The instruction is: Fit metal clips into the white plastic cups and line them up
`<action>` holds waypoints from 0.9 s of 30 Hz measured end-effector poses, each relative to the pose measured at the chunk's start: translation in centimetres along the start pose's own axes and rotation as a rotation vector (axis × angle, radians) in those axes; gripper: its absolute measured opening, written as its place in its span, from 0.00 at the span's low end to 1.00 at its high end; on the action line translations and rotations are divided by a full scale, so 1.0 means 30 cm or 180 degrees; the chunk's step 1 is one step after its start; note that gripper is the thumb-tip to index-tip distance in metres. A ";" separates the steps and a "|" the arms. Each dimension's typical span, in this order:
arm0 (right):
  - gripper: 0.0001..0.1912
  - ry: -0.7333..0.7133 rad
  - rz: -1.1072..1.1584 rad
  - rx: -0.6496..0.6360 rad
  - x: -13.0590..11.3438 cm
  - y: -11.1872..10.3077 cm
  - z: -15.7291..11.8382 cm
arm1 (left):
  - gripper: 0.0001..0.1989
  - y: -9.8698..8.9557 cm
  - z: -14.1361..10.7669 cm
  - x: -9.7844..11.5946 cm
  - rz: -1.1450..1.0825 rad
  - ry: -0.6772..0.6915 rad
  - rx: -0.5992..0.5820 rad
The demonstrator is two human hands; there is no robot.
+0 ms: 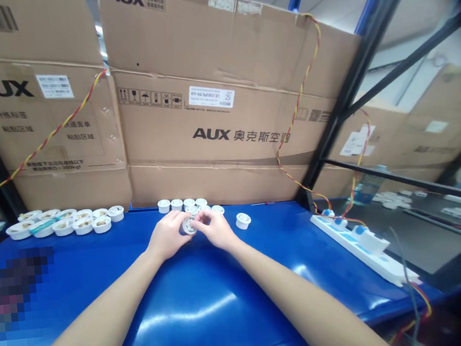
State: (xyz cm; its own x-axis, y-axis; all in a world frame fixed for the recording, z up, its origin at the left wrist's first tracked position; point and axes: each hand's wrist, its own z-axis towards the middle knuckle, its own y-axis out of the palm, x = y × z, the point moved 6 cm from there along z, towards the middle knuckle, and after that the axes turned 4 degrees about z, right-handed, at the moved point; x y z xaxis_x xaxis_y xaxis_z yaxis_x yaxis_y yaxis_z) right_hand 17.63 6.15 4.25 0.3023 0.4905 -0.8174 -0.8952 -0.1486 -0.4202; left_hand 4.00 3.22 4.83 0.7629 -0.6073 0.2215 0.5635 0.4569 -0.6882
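Note:
My left hand (166,236) is wrapped round a small round white cup-like part (189,226), tilted so its top faces me. From the other side my right hand (215,229) pinches at the rim of that part; whether anything small sits between the fingertips is hidden. Just behind my hands stand several similar white round parts (176,205) in a loose cluster. A single white round part (243,221) rests apart, to the right of my right hand.
At the back left are several white round cups (83,225) with small brownish contents, a teal tool-like item (46,224) lying across them. A white power strip (364,247) with plugs lies along the right edge of the blue table (179,319). Cardboard sheets (221,157) wall off the back.

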 end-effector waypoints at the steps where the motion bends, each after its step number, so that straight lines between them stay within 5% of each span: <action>1: 0.13 0.0077 0.0172 -0.0002 0.010 0.001 0.002 | 0.13 -0.001 -0.001 0.001 -0.0061 0.0001 0.0019; 6: 0.15 -0.0015 0.0250 0.0116 -0.007 -0.001 -0.007 | 0.15 0.000 -0.004 -0.003 -0.0238 -0.0047 0.0092; 12: 0.23 -0.0599 -0.1286 -0.0037 -0.084 -0.021 -0.022 | 0.23 0.022 -0.004 -0.003 -0.0305 -0.0086 -0.0017; 17: 0.22 -0.0017 -0.2456 0.0017 0.002 -0.203 0.018 | 0.21 0.010 -0.012 -0.026 0.0051 -0.0121 0.0005; 21: 0.19 0.0280 -0.2448 -0.0634 0.100 -0.300 0.023 | 0.16 -0.001 -0.023 -0.077 0.0068 -0.0388 0.0045; 27: 0.20 0.1047 -0.2521 -0.0467 0.215 -0.433 0.006 | 0.13 -0.004 -0.030 -0.108 0.0024 -0.0528 0.0049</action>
State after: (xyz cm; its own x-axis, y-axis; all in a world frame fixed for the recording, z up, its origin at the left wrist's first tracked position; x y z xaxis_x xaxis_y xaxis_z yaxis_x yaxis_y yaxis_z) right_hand 31.15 11.41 4.49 0.9179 0.2266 -0.3258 -0.3369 0.0113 -0.9415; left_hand 1.17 4.56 3.58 0.8083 -0.4887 0.3284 0.5614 0.4716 -0.6800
